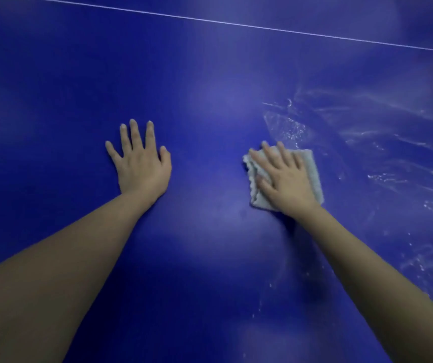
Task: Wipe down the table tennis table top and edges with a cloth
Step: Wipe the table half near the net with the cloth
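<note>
**Grey cloth pressed flat on blue table top**

Grey and folded, the cloth (312, 174) lies on the blue table top (53, 74), right of centre, under the right hand (286, 179), whose straight, spread fingers press it down without curling round it. Wet whitish streaks (382, 142) smear the surface just beyond and to its right. Well apart, the left hand (142, 163) rests palm-down, fingers splayed, holding nothing. A thin white line (236, 23) crosses the far side.
</note>
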`<control>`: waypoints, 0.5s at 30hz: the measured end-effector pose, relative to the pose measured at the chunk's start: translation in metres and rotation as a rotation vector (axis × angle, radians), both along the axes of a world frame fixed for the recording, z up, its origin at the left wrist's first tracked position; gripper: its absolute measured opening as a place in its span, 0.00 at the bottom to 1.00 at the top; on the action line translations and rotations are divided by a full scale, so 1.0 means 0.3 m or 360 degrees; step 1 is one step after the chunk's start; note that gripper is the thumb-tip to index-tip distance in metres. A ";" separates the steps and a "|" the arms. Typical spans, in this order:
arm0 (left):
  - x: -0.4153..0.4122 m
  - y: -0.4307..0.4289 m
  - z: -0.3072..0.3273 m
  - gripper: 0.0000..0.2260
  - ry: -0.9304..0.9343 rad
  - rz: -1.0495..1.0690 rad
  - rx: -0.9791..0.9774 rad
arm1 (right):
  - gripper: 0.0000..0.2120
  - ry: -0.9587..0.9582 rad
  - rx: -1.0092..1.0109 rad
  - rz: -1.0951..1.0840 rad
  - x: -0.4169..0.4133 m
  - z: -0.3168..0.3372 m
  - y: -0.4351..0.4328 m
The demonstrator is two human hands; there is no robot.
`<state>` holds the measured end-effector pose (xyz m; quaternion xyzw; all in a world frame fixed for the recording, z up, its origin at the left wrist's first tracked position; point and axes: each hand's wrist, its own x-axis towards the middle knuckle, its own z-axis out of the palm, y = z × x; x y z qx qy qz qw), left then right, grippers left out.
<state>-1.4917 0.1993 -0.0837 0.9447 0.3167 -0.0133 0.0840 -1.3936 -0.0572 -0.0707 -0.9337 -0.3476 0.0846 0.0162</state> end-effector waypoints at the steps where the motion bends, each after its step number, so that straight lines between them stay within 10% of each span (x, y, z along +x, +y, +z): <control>1: 0.001 0.002 -0.001 0.26 -0.0003 0.0000 0.0011 | 0.24 0.0012 -0.0004 -0.0115 0.010 -0.002 -0.008; 4: 0.001 0.000 -0.003 0.26 -0.0003 0.0005 0.0018 | 0.25 -0.0190 0.0038 0.0124 -0.129 -0.009 0.021; 8: 0.001 0.001 -0.008 0.27 0.0012 0.0016 0.0034 | 0.24 -0.0402 -0.0585 0.2566 -0.410 -0.052 0.101; 15: -0.003 0.009 -0.023 0.26 -0.0016 0.0016 0.0050 | 0.27 -0.0066 0.0123 0.1245 0.133 -0.012 0.288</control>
